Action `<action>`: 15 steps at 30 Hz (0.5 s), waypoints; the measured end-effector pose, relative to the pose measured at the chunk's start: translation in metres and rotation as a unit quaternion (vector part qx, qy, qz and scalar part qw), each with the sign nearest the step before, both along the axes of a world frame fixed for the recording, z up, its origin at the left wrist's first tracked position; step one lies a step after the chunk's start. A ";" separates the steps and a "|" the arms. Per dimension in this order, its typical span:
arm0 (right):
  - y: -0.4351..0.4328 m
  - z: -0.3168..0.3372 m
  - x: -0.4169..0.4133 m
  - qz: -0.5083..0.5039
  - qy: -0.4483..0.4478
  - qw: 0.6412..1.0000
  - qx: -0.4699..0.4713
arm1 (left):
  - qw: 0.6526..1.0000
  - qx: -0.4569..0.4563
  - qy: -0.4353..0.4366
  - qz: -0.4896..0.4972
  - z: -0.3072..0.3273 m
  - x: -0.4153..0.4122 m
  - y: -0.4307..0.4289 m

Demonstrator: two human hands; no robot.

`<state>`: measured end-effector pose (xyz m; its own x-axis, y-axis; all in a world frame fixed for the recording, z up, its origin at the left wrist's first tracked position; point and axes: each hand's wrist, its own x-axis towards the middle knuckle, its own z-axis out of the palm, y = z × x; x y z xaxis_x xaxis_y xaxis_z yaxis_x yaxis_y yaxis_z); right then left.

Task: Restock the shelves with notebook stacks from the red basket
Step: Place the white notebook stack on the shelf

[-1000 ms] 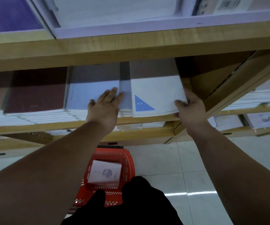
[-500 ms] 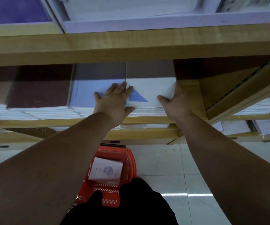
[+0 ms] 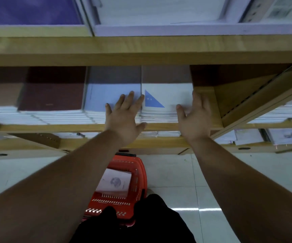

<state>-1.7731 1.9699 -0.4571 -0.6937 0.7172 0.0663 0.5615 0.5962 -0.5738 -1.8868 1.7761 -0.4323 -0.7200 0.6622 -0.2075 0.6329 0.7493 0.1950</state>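
Two hands are raised to the middle shelf [image 3: 159, 126], with both forearms stretched forward and up from the lower corners of the view.

Left hand [image 3: 124, 118]: palm down, fingers straight and spread. The fingertips lie on the cover of the pale blue notebook stack [image 3: 106, 97], and the rightmost finger reaches the seam with the next stack. The thumb points right, in front of the shelf's front edge. It holds nothing.

Right hand [image 3: 195, 120]: flat, fingers straight and close together, laid along the right side of the white notebook stack [image 3: 168, 95], whose cover bears a blue triangle [image 3: 152, 102]. The thumb is spread left at the stack's front right corner. Blur there leaves firm contact uncertain. No finger curls round anything.

The white notebook stack sits on the shelf between the two hands, flush against the pale blue stack. A maroon notebook stack [image 3: 52, 95] lies left of the left hand.

Below the hands, between the forearms, the red basket [image 3: 140, 171] stands on the tiled floor [image 3: 229, 181]. A white notebook [image 3: 114, 183] with a round grey mark lies inside it. Dark clothing [image 3: 141, 223] partly covers the basket's near end.

Above the hands, the upper shelf board [image 3: 141, 50] carries purple and white goods.
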 end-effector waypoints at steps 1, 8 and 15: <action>-0.015 -0.002 0.007 0.010 0.020 1.000 0.011 | 1.000 0.025 0.008 0.007 -0.003 0.012 -0.018; -0.140 -0.021 0.016 0.156 0.021 0.987 -0.010 | 0.984 0.067 -0.074 0.150 -0.034 0.066 -0.168; -0.238 -0.069 -0.003 0.339 -0.262 0.902 -0.061 | 0.906 0.041 -0.198 0.371 -0.084 0.099 -0.295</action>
<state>-1.7756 1.7322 -0.5259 -0.8891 0.0967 -0.4475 0.3044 0.8549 -0.4202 -1.7876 1.4814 -0.5166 -0.8532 0.0503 -0.5192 -0.1714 0.9131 0.3701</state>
